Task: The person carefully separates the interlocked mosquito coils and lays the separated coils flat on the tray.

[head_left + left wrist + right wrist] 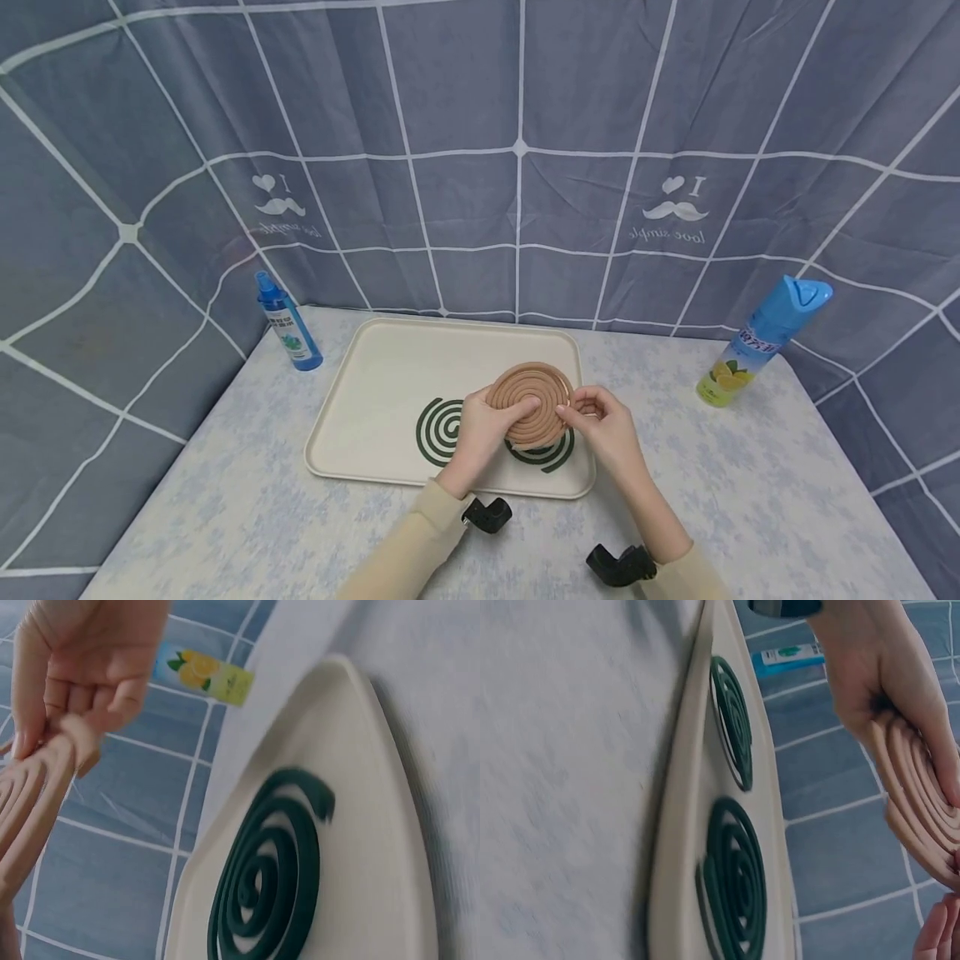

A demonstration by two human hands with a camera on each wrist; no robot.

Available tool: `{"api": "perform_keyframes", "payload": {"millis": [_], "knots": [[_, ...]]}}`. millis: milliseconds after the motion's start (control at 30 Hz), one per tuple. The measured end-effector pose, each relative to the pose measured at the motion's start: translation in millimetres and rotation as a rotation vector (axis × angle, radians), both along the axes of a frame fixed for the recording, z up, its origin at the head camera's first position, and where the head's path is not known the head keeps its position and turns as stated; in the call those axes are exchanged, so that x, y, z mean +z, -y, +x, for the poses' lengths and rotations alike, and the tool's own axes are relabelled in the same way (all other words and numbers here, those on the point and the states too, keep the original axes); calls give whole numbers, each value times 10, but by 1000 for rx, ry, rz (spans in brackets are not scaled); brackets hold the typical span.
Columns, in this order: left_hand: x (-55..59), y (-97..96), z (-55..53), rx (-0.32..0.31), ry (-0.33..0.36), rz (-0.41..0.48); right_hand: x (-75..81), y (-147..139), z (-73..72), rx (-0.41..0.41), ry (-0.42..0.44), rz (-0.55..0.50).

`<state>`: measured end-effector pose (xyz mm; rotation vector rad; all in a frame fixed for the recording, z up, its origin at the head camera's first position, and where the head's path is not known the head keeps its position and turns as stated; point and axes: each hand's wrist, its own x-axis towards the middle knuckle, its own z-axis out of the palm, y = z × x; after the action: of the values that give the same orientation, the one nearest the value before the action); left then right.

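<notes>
Below frame centre, I see the left hand and right hand, fingers closed, pinching a brown mosquito coil.

We're counting two hands, one tan spiral disc, two green coils, one tray, one blue bottle, one can, and two black wrist devices!

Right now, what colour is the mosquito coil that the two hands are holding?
The mosquito coil is light brown; the head view shows it best.
</notes>
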<state>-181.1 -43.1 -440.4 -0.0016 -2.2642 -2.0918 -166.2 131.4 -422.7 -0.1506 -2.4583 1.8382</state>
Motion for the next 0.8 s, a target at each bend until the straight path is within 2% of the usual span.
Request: {"api": "perform_keyframes", "payload": {"millis": [67,200,300,433,533,633,800], "knots": [[9,19,2,-39,-9,-75,26,-30,-18,32,-5,56],[34,54,13,-163,-69,-236,65,-77,-45,86,-45,166],[66,79,19,-238,-102,-292,82,-100,-51,114,-84,233],[94,109,13,-275,-97,-311,90,-115,-40,127,-97,259],[93,139,13,-276,-66,-293,84,-111,-27,131,-74,208],[90,172,23,-255,-17,-226,65,-86,-11,129,-25,82],[69,206,34,-140,80,-54,0,2,33,105,84,-160]]}}
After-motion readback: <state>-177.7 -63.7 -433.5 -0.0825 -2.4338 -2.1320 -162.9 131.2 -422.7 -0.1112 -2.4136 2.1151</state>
